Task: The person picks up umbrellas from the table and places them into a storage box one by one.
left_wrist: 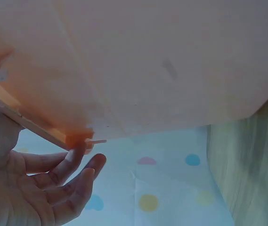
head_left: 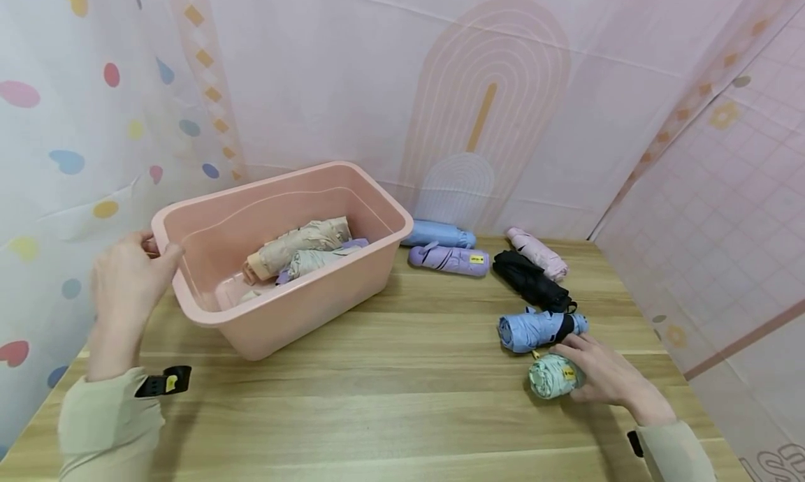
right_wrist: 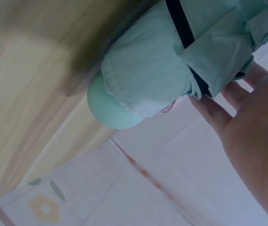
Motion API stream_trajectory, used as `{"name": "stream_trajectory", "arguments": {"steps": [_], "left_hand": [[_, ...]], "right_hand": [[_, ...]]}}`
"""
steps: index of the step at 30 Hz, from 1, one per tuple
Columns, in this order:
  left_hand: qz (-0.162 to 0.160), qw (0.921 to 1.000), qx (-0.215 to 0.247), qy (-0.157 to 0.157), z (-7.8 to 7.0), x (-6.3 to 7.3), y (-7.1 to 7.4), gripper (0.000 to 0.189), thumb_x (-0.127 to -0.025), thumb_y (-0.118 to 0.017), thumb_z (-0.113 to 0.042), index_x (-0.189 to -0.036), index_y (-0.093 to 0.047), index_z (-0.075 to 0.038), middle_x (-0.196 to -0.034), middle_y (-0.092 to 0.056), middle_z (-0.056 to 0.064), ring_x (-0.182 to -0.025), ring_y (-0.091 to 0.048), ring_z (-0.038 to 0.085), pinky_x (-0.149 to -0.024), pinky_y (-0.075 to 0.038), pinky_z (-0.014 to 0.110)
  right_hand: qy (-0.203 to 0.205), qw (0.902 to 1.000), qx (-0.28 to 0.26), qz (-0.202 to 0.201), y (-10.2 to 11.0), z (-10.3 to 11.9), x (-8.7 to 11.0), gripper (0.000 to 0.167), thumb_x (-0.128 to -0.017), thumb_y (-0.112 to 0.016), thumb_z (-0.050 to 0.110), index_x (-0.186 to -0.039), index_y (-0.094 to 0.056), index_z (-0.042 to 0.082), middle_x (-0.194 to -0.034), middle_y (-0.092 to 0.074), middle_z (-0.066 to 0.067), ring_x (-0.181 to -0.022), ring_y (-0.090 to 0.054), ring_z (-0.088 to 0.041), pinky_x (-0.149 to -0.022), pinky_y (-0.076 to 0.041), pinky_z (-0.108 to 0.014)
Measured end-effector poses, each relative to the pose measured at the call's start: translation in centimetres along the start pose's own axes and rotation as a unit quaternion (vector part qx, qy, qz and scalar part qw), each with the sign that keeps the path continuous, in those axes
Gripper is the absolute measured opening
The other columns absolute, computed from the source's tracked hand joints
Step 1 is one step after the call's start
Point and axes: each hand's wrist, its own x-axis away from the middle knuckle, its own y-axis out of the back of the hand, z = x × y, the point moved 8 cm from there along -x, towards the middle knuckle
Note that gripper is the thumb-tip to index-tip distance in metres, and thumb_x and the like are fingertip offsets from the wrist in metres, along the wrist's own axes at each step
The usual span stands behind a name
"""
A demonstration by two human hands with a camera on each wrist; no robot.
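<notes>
At the left, my left hand grips the end rim of a pink plastic bin, thumb over the edge and fingers beneath the lip. Inside it lie a beige folding umbrella, a pale grey-green one and bits of purple fabric. On the right side of the table, my right hand holds a rolled mint-green folding umbrella. The right wrist view shows its rounded cap end and dark strap, with fingers wrapping behind the fabric. A blue folding umbrella lies just beyond that hand.
Behind the blue one lie a black umbrella and a pink umbrella. Beside the bin's right end are a purple umbrella and a light blue umbrella. Patterned cloth hangs round the wooden table.
</notes>
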Motion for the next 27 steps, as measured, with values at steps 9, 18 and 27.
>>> {"name": "stream_trajectory", "arguments": {"steps": [9, 18, 27], "left_hand": [[-0.005, 1.0000, -0.002, 0.003, 0.0, 0.1, -0.3, 0.037, -0.089, -0.049, -0.030, -0.090, -0.059, 0.005, -0.083, -0.056, 0.023, -0.068, -0.049, 0.032, -0.048, -0.032, 0.029], [0.018, 0.9992, 0.010, 0.035, 0.5, 0.2, -0.7, 0.057, -0.090, -0.046, -0.033, -0.121, -0.051, 0.014, -0.111, -0.049, 0.033, -0.100, -0.046, 0.048, -0.066, -0.038, 0.048], [0.039, 0.9979, 0.009, 0.051, 0.7, 0.1, -1.0, 0.062, -0.090, -0.042, -0.035, -0.130, -0.045, 0.013, -0.117, -0.057, 0.036, -0.105, -0.053, 0.051, -0.069, -0.043, 0.051]], "right_hand": [[-0.001, 0.9999, 0.007, -0.012, 1.0, 0.7, -0.2, 0.066, -0.049, -0.080, 0.016, -0.114, -0.065, 0.010, -0.102, -0.061, -0.003, -0.090, -0.057, -0.018, -0.071, -0.050, -0.036], [0.024, 0.9982, 0.022, -0.051, 3.2, 1.6, -1.1, 0.067, -0.050, -0.081, 0.016, -0.114, -0.065, 0.010, -0.104, -0.061, -0.006, -0.092, -0.059, -0.024, -0.066, -0.051, -0.038], [0.049, 0.9928, 0.044, -0.100, 5.4, 2.3, -2.5, 0.064, -0.049, -0.080, 0.020, -0.110, -0.066, 0.011, -0.101, -0.062, -0.005, -0.088, -0.057, -0.021, -0.067, -0.049, -0.039]]}}
